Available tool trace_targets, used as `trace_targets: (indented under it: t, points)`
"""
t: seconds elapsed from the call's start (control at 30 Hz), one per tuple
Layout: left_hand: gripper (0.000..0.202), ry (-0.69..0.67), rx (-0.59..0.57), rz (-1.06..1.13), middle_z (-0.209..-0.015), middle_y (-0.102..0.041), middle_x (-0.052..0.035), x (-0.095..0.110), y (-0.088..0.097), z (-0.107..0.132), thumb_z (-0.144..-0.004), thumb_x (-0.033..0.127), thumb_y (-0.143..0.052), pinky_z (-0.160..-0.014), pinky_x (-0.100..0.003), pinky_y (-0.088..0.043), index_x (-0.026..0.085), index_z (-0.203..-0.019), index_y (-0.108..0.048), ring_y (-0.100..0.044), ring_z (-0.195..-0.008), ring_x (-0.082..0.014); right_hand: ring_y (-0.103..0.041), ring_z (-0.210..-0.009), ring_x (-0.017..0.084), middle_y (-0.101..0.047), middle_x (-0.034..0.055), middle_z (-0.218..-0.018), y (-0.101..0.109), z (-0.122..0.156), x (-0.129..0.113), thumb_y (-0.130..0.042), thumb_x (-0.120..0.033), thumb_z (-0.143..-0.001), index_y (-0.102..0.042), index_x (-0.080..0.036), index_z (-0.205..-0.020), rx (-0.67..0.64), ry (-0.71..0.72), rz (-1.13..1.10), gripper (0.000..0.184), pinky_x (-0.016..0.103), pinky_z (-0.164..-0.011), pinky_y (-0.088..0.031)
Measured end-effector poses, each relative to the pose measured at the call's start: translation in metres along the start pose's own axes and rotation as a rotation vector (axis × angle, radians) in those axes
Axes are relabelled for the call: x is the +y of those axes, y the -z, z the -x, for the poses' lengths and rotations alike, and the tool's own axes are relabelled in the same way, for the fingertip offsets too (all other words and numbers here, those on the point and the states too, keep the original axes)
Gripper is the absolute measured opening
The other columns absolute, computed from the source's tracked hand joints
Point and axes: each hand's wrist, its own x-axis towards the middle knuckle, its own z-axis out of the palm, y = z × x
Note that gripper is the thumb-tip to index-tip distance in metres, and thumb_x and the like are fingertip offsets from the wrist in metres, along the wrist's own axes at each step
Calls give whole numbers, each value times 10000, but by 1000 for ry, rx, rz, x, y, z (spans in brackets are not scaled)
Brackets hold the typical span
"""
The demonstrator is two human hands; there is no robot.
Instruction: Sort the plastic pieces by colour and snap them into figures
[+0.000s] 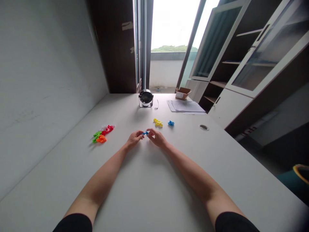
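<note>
Between my two hands, just above the white table (145,180), is a small blue plastic piece (145,133); its exact kind is too small to make out. My left hand (135,138) pinches its left end with thumb and fingertips. On the other side, my right hand (155,137) grips its right end with closed fingers. Beyond my right hand lie yellow plastic pieces (158,122) in a small heap. A blue heap (171,123) of similar pieces sits to their right.
Green (96,135), orange (101,139), red (107,129) and clear pieces lie at the left. Farther back are a round black-and-silver device (146,97), a thin cord (156,104), papers (184,105) and an open cardboard box (182,93). A cable hole (204,127) is at the right.
</note>
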Motion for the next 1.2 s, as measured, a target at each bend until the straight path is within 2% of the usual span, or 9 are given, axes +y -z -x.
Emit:
trace_targets:
  t: [0.17,0.33,0.67,0.83,1.0,1.2]
  points:
    - [368,8,9,-7,-839,-686,-70,0,1,0,-852,440,-632,-749,-281,-487,126,-1042,-655,-619,-764,-161,-626,-778,152,-675,25,-931,0,1,-2,-540,-229,-917,-505,-235,-1320,27,58,-72,405,270,-760,-494]
    - [425,7,5,-78,-807,-680,-70,0,2,0,-900,526,-529,-749,-273,-483,128,-947,-672,-613,-754,-163,-631,-751,139,-685,27,-972,-3,0,-2,-546,-187,-886,-551,-230,-1245,27,79,-88,361,261,-733,-510]
    - [465,10,3,-205,-775,-674,-63,-4,4,0,-938,515,-422,-762,-268,-473,137,-821,-666,-618,-750,-167,-643,-749,147,-695,23,-909,-3,0,0,-595,-254,-918,-592,-234,-1216,62,98,-6,299,275,-761,-520]
    - [462,26,10,-204,-748,-664,-52,-7,3,0,-937,504,-405,-752,-268,-473,144,-798,-659,-615,-734,-166,-644,-778,157,-690,43,-977,-4,-1,0,-616,-269,-912,-603,-233,-1223,97,106,25,314,288,-768,-530]
    - [459,54,7,-221,-733,-661,-44,-9,-1,2,-934,498,-393,-692,-259,-463,149,-808,-665,-602,-690,-160,-635,-781,157,-679,42,-987,-4,-2,1,-617,-260,-911,-610,-232,-1208,99,111,29,298,298,-775,-535]
    - [456,37,2,-299,-744,-671,-34,-5,0,4,-949,484,-377,-710,-248,-462,166,-889,-697,-605,-707,-154,-634,-820,170,-672,52,-1006,-5,-4,3,-618,-290,-896,-638,-236,-1146,148,107,-4,257,297,-733,-548]
